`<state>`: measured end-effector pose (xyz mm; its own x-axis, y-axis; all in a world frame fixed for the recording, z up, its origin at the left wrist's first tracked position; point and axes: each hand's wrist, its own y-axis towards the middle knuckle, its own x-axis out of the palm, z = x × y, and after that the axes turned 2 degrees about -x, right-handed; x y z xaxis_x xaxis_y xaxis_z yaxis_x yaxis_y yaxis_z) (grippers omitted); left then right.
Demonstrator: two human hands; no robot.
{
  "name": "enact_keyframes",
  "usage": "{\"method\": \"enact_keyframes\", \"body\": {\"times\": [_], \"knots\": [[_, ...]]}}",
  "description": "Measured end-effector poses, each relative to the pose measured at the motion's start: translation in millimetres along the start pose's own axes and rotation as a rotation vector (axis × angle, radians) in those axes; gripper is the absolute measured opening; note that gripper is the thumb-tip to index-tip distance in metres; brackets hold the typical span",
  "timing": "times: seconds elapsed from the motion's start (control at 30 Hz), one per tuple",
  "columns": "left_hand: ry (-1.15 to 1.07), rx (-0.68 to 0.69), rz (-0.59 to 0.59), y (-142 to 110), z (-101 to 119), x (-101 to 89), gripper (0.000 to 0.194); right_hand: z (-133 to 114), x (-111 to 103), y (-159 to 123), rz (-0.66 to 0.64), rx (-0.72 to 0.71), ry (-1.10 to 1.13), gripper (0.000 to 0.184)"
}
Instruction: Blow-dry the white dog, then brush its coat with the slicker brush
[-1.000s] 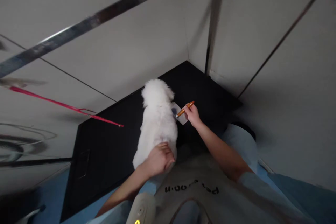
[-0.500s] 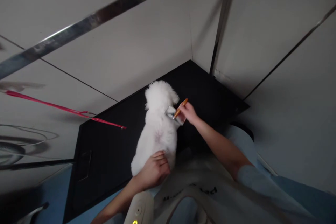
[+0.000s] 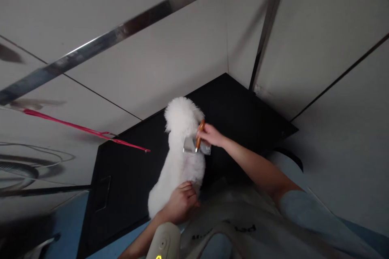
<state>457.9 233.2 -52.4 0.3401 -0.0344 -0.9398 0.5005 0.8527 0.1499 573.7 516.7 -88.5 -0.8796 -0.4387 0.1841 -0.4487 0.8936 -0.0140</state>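
fingers of the right hand (image 3: 209, 134) clamp the brush (image 3: 199, 139) against the dog (image 3: 174, 170) on the worktop (image 3: 127, 178) — brushing, apparently; the next stroke wants light pressure. the left hand (image 3: 182, 202) touches its back, grip unclear.

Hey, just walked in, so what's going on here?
A person has a white dog on a black table, its head facing away. The right hand holds a brush at its upper back; the left hand rests on its lower back. A red strap hangs to the left, apart from the dog.
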Motion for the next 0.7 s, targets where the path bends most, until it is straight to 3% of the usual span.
{"method": "enact_keyframes", "body": {"times": [0.07,0.2,0.33,0.47,0.6,0.7], "knots": [[0.015,-0.018,0.012,-5,1,0.2,0.030,4,5,0,-0.040,0.015,-0.018,0.023],[-0.006,-0.013,0.044,-6,0,-2.2,0.028,7,16,5,0.068,-0.007,-0.034,0.017],[-0.004,-0.005,0.065,-1,-6,-4.0,0.030,-2,18,18,-0.015,-0.026,-0.117,0.021],[-0.014,-0.012,0.072,-1,-12,-3.2,0.031,-8,15,32,0.130,-0.043,-0.134,0.013],[-0.049,-0.003,0.070,-4,-11,-0.1,0.028,6,30,23,0.023,0.001,-0.126,0.020],[-0.044,-0.015,0.078,-6,-7,-1.2,0.028,18,34,16,0.056,0.034,-0.127,0.019]]}}
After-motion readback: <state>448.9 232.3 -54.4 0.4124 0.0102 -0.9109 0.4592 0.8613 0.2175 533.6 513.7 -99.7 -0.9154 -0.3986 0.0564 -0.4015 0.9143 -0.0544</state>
